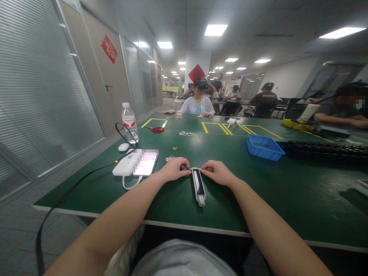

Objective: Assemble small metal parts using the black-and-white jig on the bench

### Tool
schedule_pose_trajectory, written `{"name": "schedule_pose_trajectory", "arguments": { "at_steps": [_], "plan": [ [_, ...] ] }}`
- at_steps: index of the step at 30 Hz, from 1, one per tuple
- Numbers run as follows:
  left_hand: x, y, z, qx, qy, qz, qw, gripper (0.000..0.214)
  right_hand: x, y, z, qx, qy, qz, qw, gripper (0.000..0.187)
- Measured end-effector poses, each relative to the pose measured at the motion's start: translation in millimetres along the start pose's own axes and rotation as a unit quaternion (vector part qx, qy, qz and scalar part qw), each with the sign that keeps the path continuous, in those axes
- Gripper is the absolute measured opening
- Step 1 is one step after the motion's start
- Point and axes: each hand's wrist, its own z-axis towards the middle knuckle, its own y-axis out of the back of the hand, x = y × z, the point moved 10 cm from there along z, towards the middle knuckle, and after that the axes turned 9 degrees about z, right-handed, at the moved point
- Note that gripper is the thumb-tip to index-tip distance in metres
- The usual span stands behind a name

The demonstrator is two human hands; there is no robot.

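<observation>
- Pinching the far end of the long black-and-white piece [198, 186] from both sides, the left hand [173, 169] and the right hand [219, 172] were almost fully closed, with the fingertips pressed on that end only. The piece lay flat at the centre of the frame on the green table [258, 207], its near end pointing to the lower edge.
- Because only the far end was held, I judged that the free near end could swing sideways if one hand pulled stronger than the other.
- What exactly sat between the fingertips was too small to tell. If the pinch loosened, a small part could probably slip out and be hard to find on the dark surface.
- Some small metal parts [169, 157] lay just above and left of the left hand, so a careless move of the knuckles could sweep them away.
- The phone [147, 162] and the white power bank [123, 167], left of centre, were near the left forearm, and a white cable loop [130, 186] hung out toward it. The arm could catch this loop and drag both.
- The water bottle [129, 122] in the upper left stood beside a black cable [86, 178]; a pull on the cable might tip it.
- The blue bin [264, 147], right of centre, was well apart and seemed no danger.
</observation>
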Motion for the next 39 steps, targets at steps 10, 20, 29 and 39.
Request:
{"name": "schedule_pose_trajectory", "arguments": {
  "at_steps": [10, 20, 29, 39],
  "plan": [
    [-4, 3.4, -1, -0.011, 0.005, 0.029, 0.999, 0.018, -1, -1, 0, 0.003, 0.008, -0.001, 1.000, 0.020],
    [-5, 1.0, -1, -0.010, 0.000, -0.009, 1.000, 0.016, -2, -1, 0, 0.001, 0.004, 0.004, 1.000, 0.020],
    [-2, 5.2, 0, -0.025, -0.019, -0.030, 0.999, 0.027, -2, 0, 0, -0.001, -0.007, 0.016, 1.000, 0.021],
    [56, 31.4, -1, -0.121, 0.124, 0.036, 0.984, 0.022, -5, -1, -1, 0.004, -0.024, 0.034, 0.999, 0.020]
  ]
}}
